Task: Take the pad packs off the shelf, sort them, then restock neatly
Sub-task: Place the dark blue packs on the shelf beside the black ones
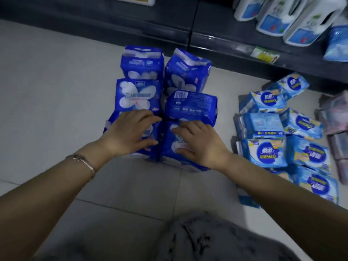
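Observation:
Several dark blue pad packs (139, 95) lie on the tiled floor in two columns. My left hand (130, 131) lies flat on the nearest pack of the left column, fingers spread. My right hand (197, 141) rests with spread fingers on the nearest pack of the right column (169, 146). Just beyond my right hand, a pack (191, 105) lies back side up with its barcode showing. A separate heap of light blue pad packs (271, 129) sits on the floor to the right.
A dark shelf (216, 38) runs along the top, with white bottles (278, 14) at the upper right. Pinkish packs (337, 125) lie at the far right edge. Bare floor tiles (56, 91) spread to the left. My grey clothing (207, 240) fills the bottom.

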A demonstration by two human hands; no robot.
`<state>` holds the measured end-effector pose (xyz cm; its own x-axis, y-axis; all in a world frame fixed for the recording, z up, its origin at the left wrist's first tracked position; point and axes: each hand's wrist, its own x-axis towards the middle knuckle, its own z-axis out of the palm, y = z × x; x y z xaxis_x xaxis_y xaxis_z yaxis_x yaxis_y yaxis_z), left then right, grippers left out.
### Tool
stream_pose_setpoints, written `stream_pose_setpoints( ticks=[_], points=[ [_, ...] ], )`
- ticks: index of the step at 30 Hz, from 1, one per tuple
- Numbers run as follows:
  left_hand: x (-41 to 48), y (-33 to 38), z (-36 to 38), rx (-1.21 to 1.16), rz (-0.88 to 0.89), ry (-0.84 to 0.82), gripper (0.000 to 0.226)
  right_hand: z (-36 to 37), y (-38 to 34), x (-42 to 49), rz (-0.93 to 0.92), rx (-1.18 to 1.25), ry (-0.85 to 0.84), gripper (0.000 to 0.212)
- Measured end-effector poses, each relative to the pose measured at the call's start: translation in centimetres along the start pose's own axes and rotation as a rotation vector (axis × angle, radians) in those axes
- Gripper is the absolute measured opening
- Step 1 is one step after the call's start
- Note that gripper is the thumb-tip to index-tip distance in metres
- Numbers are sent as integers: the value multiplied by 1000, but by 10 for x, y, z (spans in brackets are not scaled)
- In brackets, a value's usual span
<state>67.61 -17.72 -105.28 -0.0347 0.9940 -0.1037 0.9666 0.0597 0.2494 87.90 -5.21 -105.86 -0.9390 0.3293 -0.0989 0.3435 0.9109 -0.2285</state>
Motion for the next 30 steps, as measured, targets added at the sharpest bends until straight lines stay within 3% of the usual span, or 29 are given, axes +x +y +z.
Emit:
stream_pose_setpoints(
  ticks=[4, 9, 19, 24, 30],
  points=[
    [-1, 1, -6, 24, 27, 43, 68, -8, -11, 16, 61, -53, -115, 65],
    [-4, 8, -9, 20, -16, 92, 67, -5, -26, 18, 72, -58, -81, 66],
    [-2, -3, 6, 214, -87, -203, 115, 4, -13, -4, 221, -114, -218, 107],
    [-4, -2, 15, 328, -122, -170, 117, 10, -17, 2, 275, -147, -263, 105],
    [-9, 3, 5, 334, -290, -126, 106, 3, -22, 4, 317, -95, -225, 103]
  ],
)
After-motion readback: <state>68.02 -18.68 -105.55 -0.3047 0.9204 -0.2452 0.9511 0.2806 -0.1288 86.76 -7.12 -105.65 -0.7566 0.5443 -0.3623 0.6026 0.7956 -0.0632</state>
